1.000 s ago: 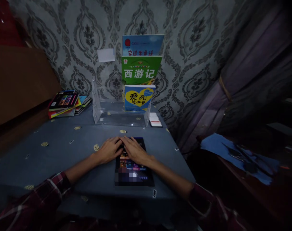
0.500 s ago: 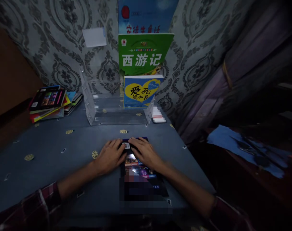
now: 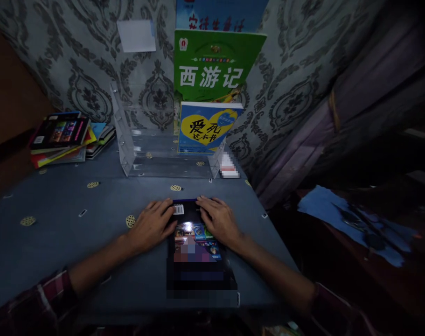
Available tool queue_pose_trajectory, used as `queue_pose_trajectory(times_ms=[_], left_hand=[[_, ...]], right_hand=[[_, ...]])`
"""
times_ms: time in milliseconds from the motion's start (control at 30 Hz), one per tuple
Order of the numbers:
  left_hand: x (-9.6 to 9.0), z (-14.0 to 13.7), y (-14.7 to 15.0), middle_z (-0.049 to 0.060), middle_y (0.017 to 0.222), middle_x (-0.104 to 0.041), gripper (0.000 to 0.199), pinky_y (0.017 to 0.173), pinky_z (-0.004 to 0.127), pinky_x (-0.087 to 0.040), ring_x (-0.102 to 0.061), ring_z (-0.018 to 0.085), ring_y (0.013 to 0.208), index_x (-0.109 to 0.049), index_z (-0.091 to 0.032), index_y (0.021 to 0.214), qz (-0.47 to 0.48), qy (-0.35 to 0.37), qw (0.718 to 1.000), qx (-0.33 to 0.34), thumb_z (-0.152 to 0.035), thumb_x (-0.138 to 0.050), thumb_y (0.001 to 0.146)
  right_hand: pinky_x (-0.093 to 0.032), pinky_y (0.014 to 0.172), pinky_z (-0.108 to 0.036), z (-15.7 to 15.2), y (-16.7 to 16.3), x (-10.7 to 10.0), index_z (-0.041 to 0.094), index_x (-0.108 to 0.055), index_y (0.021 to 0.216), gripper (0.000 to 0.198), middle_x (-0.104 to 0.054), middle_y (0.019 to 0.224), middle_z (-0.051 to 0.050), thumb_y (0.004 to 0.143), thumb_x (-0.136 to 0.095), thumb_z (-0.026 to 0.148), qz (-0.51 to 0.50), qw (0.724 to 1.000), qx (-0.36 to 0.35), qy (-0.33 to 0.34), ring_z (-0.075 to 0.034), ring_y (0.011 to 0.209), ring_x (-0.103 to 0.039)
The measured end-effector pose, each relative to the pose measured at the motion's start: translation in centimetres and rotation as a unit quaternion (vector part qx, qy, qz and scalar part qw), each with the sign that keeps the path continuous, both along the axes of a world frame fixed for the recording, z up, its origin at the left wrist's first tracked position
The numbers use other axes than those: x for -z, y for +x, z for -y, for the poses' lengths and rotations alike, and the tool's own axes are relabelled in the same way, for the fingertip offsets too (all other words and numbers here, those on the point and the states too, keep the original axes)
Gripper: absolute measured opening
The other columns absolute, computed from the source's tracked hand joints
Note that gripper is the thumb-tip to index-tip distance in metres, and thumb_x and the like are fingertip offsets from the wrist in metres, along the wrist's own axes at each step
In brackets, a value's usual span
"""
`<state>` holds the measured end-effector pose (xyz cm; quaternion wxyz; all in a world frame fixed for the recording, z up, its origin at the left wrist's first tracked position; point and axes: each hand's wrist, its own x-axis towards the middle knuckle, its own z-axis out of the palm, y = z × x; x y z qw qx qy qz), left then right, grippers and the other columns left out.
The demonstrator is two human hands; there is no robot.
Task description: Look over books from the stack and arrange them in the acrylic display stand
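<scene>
A dark book [image 3: 194, 218] lies flat on the table in front of me, a barcode and small colourful pictures on its upward face. Its lower part is blurred by pixelation. My left hand [image 3: 151, 221] rests at the book's upper left edge, fingers stretched forward and thumb pointing in. On the opposite edge lies my right hand [image 3: 221, 221], its fingers bent slightly over the upper right corner. Both hands are open and touch the book without gripping it. Beyond them, a clear stepped stand [image 3: 124, 149] holds a blue and yellow book [image 3: 210, 128] and a green book [image 3: 215, 60].
A blue book [image 3: 219, 14] shows behind the green one. At the left sits a pile of books [image 3: 60, 135]. A white card [image 3: 137, 36] shows against the wall. To the right, beyond the table edge, a blue cloth [image 3: 324, 205] carries dark tools that I cannot make out.
My hands have moved apart, from near the middle of the book's top to its two side edges, uncovering more of its face. The whole view has shifted slightly.
</scene>
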<state>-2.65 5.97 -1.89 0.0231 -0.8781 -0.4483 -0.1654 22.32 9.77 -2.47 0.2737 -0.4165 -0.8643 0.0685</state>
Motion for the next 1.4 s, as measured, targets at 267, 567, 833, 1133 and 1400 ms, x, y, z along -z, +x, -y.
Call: queue_pose_trajectory(times_ms=[267,567,833,1133,1400], left_hand=[[-0.3,0.0,-0.2,0.013,0.136,-0.057,0.027,0.103,0.047,-0.047,-0.057,0.026,0.121,-0.056,-0.017,0.118,0.006,-0.007,1.000,0.000,-0.034,-0.042,0.103],[-0.1,1.4,-0.3,0.014,0.145,-0.050,0.040,0.106,0.050,-0.047,-0.052,0.029,0.129,-0.049,-0.018,0.136,-0.014,-0.017,0.999,-0.040,-0.040,-0.039,0.105],[0.0,3.1,0.2,0.014,0.150,-0.048,0.041,0.113,0.055,-0.042,-0.043,0.030,0.141,-0.049,-0.020,0.141,0.051,-0.069,0.995,-0.046,-0.038,-0.038,0.105],[-0.7,2.3,0.4,0.011,0.152,-0.046,0.039,0.116,0.050,-0.041,-0.045,0.026,0.141,-0.050,-0.023,0.139,0.232,-0.195,0.953,-0.014,-0.028,-0.048,0.100],[-0.6,1.7,1.4,0.012,0.140,-0.053,0.042,0.107,0.048,-0.046,-0.052,0.028,0.130,-0.051,-0.024,0.131,0.493,-0.325,0.807,0.012,-0.026,-0.062,0.090]], right_hand=[[-0.050,0.102,-0.048,-0.2,1.8,0.1,0.021,-0.070,0.118,0.036,-0.071,0.125,-0.010,0.093,-0.046,0.015,-0.001,1.000,0.001,-0.014,-0.026,0.123,-0.064],[-0.049,0.105,-0.054,2.0,2.9,-0.1,0.018,-0.067,0.125,0.037,-0.064,0.135,-0.013,0.095,-0.046,0.019,0.052,0.999,0.002,0.007,-0.030,0.129,-0.059],[-0.057,0.099,-0.052,5.5,4.4,1.1,0.020,-0.064,0.129,0.039,-0.060,0.141,-0.013,0.098,-0.041,0.020,0.029,0.999,0.001,0.033,-0.029,0.125,-0.062],[-0.061,0.095,-0.048,5.3,5.4,2.6,0.026,-0.063,0.131,0.038,-0.063,0.137,-0.010,0.097,-0.047,0.022,-0.005,0.995,-0.008,0.103,-0.028,0.120,-0.066],[-0.061,0.095,-0.045,5.3,4.6,2.2,0.021,-0.067,0.126,0.035,-0.064,0.136,-0.012,0.097,-0.047,0.021,0.006,0.994,-0.014,0.108,-0.029,0.124,-0.063]])
